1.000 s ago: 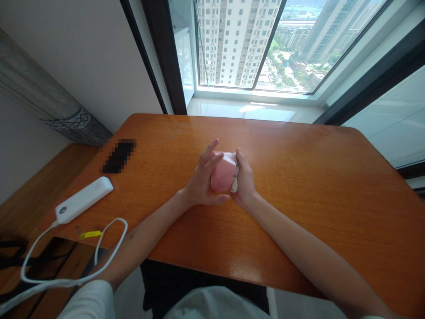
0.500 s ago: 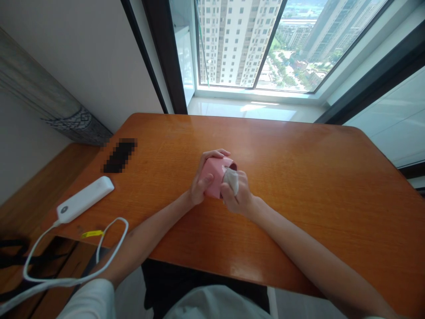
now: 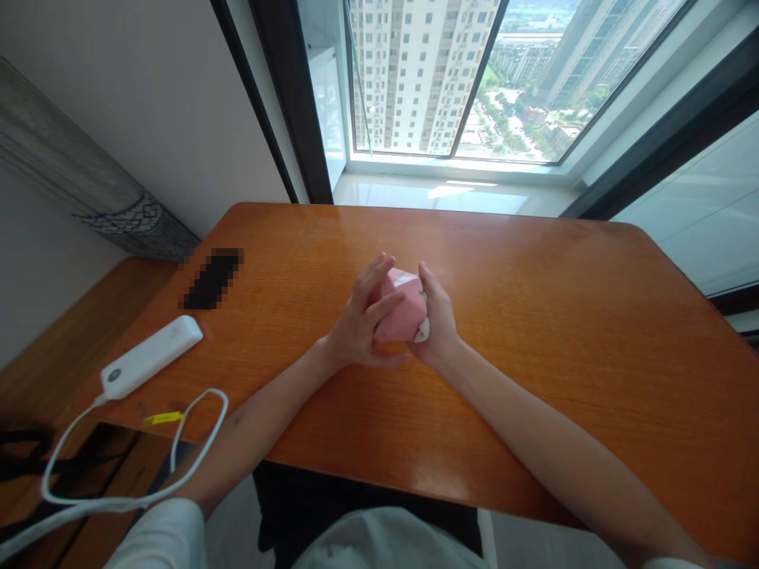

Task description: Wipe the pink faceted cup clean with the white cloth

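Above the middle of the table, a small pink faceted pot point(image 3: 401, 318) is between my two hands. My left hand point(image 3: 363, 320) wraps around its left side, with fingers spread over the top and front. On the other side, my right hand point(image 3: 439, 320) presses a crumpled white cloth point(image 3: 423, 329) against the pot. Most of that cloth is hidden behind the pot and my fingers. The pot's opening does not show from here.
On the left of the brown wooden table point(image 3: 569, 356) lie a white power strip point(image 3: 152, 356) and a pixelated dark object point(image 3: 212, 278). A white cable point(image 3: 202, 458) with a yellow tag point(image 3: 164, 418) loops past my left forearm. A window point(image 3: 451, 79) is behind the table.
The pot has turned, so its dark opening no longer shows. My left fingers have shifted and spread over its front. My right hand has moved with the cloth to the pot's right side.
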A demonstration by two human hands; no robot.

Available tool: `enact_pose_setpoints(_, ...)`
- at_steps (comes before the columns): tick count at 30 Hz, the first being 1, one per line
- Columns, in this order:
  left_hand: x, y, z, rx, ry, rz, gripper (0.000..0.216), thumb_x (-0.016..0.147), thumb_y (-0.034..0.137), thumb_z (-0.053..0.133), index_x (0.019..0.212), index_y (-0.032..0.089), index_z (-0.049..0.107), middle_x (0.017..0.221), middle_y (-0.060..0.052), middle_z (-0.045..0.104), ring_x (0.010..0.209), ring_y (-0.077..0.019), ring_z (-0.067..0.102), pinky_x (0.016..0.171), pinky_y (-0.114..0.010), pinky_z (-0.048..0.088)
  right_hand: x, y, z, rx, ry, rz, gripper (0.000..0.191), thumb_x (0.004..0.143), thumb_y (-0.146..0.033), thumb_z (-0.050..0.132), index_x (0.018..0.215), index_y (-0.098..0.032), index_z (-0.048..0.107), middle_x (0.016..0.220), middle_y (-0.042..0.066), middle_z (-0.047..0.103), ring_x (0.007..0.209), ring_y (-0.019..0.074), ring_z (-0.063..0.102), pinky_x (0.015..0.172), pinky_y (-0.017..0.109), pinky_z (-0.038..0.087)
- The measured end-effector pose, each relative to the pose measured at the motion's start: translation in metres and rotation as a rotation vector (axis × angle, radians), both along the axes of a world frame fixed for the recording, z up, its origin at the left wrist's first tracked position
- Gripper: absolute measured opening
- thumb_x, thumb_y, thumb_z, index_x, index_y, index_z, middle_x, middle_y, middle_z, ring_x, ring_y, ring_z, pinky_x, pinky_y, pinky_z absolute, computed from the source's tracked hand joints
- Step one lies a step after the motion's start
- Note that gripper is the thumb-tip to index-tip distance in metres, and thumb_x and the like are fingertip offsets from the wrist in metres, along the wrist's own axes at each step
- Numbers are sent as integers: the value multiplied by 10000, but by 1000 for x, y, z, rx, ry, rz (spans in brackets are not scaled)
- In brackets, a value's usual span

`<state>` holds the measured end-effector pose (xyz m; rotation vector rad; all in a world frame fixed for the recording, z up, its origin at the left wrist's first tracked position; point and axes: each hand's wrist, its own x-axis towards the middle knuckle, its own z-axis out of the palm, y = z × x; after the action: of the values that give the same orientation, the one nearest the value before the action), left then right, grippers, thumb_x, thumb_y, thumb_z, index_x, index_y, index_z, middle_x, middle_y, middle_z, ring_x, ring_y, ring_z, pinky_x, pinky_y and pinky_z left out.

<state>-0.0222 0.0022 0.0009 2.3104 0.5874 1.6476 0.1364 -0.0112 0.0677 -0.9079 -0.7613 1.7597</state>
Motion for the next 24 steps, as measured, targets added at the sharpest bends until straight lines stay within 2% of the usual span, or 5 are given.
enact_pose_setpoints(5,8,-7,2,-17,-150,22,677,821,662,893,1406,382,697,1584,-104,604,1459,-418,593,1273,-703,435,0,-11,-11,157,-170,-85,709,950,-939,524,802,-261,669,549,-7,582,543,195,596,512,320,472)
enact_pose_setpoints(13,25,-22,27,-993,-569,-494,533,1058,628,562,1404,235,663,1332,-143,777,1264,-343,761,1182,-569,579,32,6,-11,1285,-770,145,556,1048,-586,600,604,-263,512,572,-10,513,559,145,346,637,344,349)
enact_pose_setpoints(16,24,-18,22,-956,-578,-429,651,1077,738,497,1548,299,589,1593,-137,656,1396,-361,715,1215,-593,566,31,7,-11,1117,-703,130,644,1093,-652,526,583,-260,485,551,-15,494,530,136,337,606,339,313)
enact_pose_setpoints(20,17,-9,9,-376,-376,-98,970,905,902,694,1694,413,412,1852,-106,330,1720,-445,359,1366,-694,375,19,5,-7,440,-304,-16,749,1031,-895,431,616,-277,517,529,-16,521,496,152,449,537,316,386)
enact_pose_setpoints(24,2,-1,2,82,7,-14,1030,705,688,999,1584,365,571,1860,-110,301,1713,-517,320,1388,-723,296,6,6,-3,14,40,63,698,910,-939,595,828,-253,692,672,25,697,661,220,687,621,344,550)
